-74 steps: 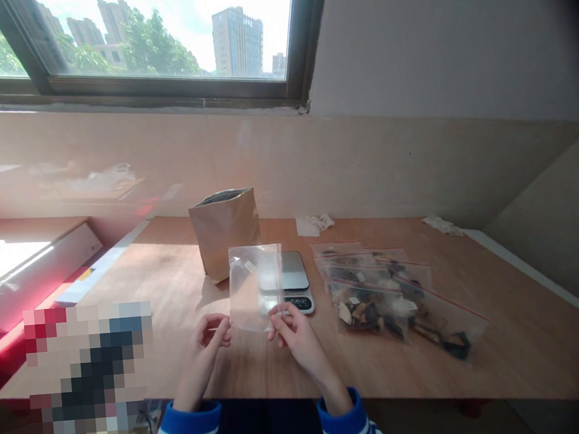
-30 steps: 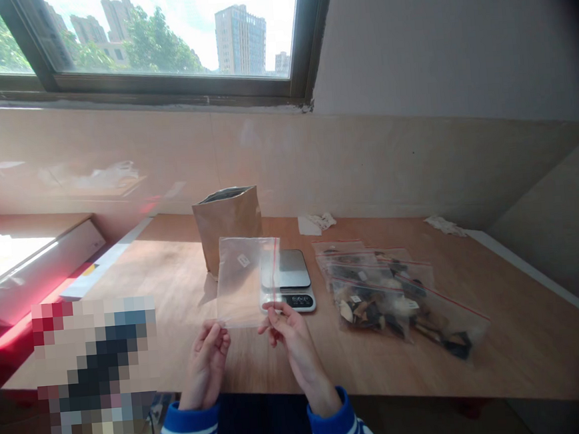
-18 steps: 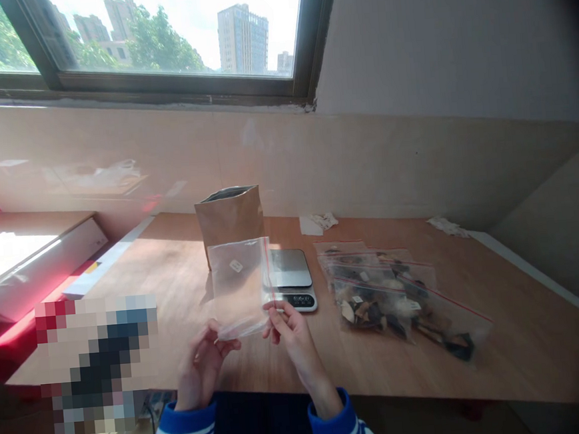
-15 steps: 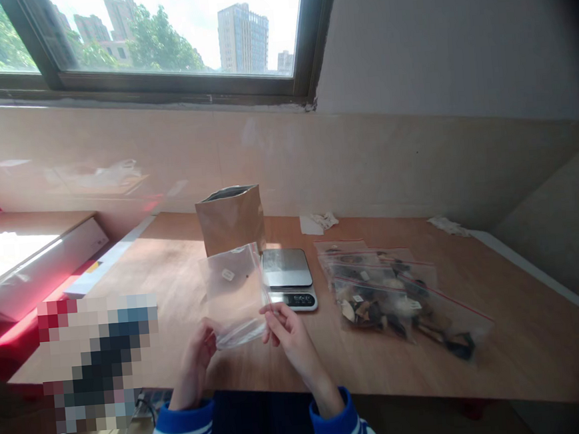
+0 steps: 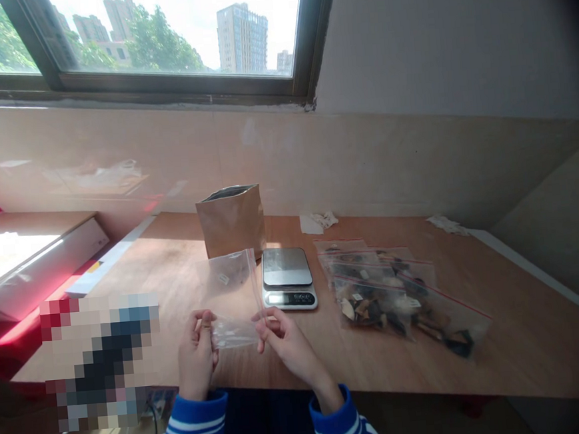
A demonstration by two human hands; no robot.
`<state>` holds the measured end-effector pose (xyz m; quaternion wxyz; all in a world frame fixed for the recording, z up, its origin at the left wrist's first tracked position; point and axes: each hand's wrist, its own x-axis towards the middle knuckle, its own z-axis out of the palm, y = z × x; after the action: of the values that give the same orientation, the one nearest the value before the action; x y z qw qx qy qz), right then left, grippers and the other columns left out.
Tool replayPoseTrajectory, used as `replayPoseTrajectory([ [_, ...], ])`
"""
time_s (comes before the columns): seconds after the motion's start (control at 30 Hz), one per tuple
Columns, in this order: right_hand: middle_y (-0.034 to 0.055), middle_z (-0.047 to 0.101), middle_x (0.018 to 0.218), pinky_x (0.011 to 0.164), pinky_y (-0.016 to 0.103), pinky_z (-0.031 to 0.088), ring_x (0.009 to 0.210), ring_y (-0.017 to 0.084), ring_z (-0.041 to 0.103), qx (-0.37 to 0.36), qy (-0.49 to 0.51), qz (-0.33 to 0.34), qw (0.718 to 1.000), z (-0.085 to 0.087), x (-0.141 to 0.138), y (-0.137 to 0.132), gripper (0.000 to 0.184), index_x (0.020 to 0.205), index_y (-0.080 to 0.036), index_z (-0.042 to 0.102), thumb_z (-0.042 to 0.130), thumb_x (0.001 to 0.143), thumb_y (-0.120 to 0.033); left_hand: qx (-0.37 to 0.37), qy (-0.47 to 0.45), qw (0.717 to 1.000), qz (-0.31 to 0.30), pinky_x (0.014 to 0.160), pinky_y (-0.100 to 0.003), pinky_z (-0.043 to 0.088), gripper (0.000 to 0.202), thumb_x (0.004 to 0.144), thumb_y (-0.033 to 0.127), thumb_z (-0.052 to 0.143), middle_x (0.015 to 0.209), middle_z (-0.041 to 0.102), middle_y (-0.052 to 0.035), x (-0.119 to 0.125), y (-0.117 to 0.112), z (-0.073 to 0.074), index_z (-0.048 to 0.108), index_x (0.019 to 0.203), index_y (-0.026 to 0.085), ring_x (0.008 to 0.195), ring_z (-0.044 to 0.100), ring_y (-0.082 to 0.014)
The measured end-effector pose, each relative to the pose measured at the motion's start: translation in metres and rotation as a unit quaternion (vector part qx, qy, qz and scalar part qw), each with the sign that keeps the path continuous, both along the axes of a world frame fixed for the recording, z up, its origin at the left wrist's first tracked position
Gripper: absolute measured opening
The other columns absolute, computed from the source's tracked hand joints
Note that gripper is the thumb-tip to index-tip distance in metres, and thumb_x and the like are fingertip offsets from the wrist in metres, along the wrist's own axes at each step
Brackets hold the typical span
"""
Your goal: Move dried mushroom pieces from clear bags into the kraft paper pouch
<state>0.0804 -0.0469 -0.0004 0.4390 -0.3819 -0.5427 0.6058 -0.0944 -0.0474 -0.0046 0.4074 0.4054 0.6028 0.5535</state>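
Between my two hands is a clear zip bag [image 5: 231, 292] with a small white label on it and no large contents showing. My left hand [image 5: 198, 348] is closed on the bag's lower left side, thumb on top. With thumb and fingers, my right hand [image 5: 280, 338] pinches the lower right edge, near the zip strip. Just beyond the bag stands an upright brown paper pouch [image 5: 232, 221], its top gaping. A digital kitchen scale [image 5: 288, 270] with a steel plate lies to the right of the pouch, past my right hand.
Several filled zip bags [image 5: 376, 304] with red strips lie overlapping on the right of the wooden table [image 5: 521, 352], holding dark and tan pieces. Crumpled white tissue [image 5: 326, 221] lies by the wall. A blurred-out patch [image 5: 105, 358] covers the table's left front.
My left hand has moved slightly right and up, its thumb now pressing on the bag. The bag has tilted and bunched at its lower edge. My right hand has shifted slightly left.
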Motion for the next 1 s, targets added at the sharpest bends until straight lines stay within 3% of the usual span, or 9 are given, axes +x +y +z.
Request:
replayPoseTrajectory([
  [0.1,0.0019,0.064,0.076,0.07,0.028,0.043,0.074,0.017,0.06,0.025,-0.069,-0.006,0.997,-0.002,0.014,0.002,0.039,0.106,-0.018,0.06,0.053,0.088,-0.052,-0.029,0.075,0.996,-0.028,0.032,-0.018,0.024,0.039,0.081,0.062,0.045,0.039,0.035,0.0113,-0.009,0.005,-0.004,0.049,0.084,0.023,0.029,0.033,-0.0085],
  [0.17,0.0062,0.064,0.094,0.079,0.032,0.044,0.089,0.021,0.059,0.083,-0.164,-0.102,0.978,-0.005,0.029,0.005,0.035,0.102,-0.02,0.063,0.047,0.091,-0.049,-0.047,0.152,0.987,-0.034,0.037,-0.02,0.029,0.038,0.083,0.061,0.043,0.041,0.038,0.0094,-0.018,0.01,-0.004,0.051,0.083,0.023,0.034,0.04,-0.0111],
  [0.33,0.0141,0.052,0.119,0.097,0.05,0.031,0.113,0.032,0.045,0.171,-0.426,-0.413,0.787,-0.024,0.074,0.013,0.025,0.102,-0.02,0.065,0.049,0.088,-0.033,-0.105,0.351,0.93,-0.034,0.061,-0.03,0.044,0.038,0.085,0.055,0.039,0.067,0.063,-0.0011,-0.04,0.022,-0.003,0.06,0.087,0.024,0.069,0.063,-0.0225],
  [0.43,0.0196,0.042,0.134,0.091,0.053,0.033,0.114,0.039,0.042,0.12,-0.523,-0.476,0.697,-0.041,0.097,0.013,0.036,0.114,-0.016,0.06,0.056,0.081,-0.029,-0.088,0.371,0.925,0.004,0.073,-0.039,0.048,0.047,0.083,0.059,0.041,0.081,0.065,-0.0066,-0.045,0.025,-0.007,0.061,0.101,0.02,0.081,0.063,-0.0267],
  [0.53,0.0233,0.038,0.137,0.086,0.051,0.037,0.112,0.042,0.043,0.069,-0.552,-0.51,0.656,-0.053,0.112,0.01,0.048,0.119,-0.012,0.056,0.062,0.074,-0.028,0.011,0.349,0.934,0.077,0.08,-0.043,0.051,0.063,0.08,0.063,0.044,0.104,0.059,-0.014,-0.044,0.022,-0.012,0.057,0.116,0.013,0.091,0.06,-0.0272],
  [0.63,0.0203,0.041,0.135,0.085,0.05,0.038,0.112,0.041,0.045,0.058,-0.542,-0.511,0.665,-0.055,0.12,0.009,0.046,0.118,-0.016,0.057,0.059,0.073,-0.025,0.089,0.354,0.928,0.078,0.086,-0.045,0.051,0.061,0.081,0.061,0.045,0.111,0.055,-0.0141,-0.04,0.016,-0.013,0.058,0.118,0.015,0.099,0.056,-0.0271],
  [0.73,0.0178,0.049,0.128,0.087,0.052,0.037,0.114,0.039,0.046,0.064,-0.499,-0.515,0.694,-0.046,0.125,0.006,0.039,0.111,-0.018,0.06,0.051,0.074,-0.022,0.11,0.393,0.913,-0.016,0.094,-0.049,0.047,0.046,0.082,0.054,0.05,0.109,0.06,-0.0113,-0.036,0.014,-0.018,0.063,0.11,0.019,0.104,0.056,-0.0278],
  [0.83,0.0164,0.058,0.114,0.09,0.05,0.039,0.11,0.034,0.052,0.095,-0.418,-0.529,0.732,-0.026,0.13,0.001,0.036,0.108,-0.017,0.062,0.047,0.076,-0.023,0.103,0.416,0.899,-0.089,0.099,-0.051,0.044,0.035,0.083,0.044,0.05,0.115,0.063,-0.0109,-0.032,0.015,-0.03,0.067,0.102,0.021,0.113,0.056,-0.0295],
  [1.0,0.0136,0.063,0.119,0.097,0.041,0.042,0.111,0.026,0.057,0.147,-0.23,-0.496,0.824,0.017,0.127,-0.016,0.038,0.114,-0.016,0.06,0.049,0.08,-0.028,0.121,0.401,0.903,-0.096,0.111,-0.054,0.03,0.033,0.087,0.034,0.043,0.128,0.061,-0.0091,-0.025,0.016,-0.03,0.065,0.108,0.021,0.134,0.041,-0.0297],
])
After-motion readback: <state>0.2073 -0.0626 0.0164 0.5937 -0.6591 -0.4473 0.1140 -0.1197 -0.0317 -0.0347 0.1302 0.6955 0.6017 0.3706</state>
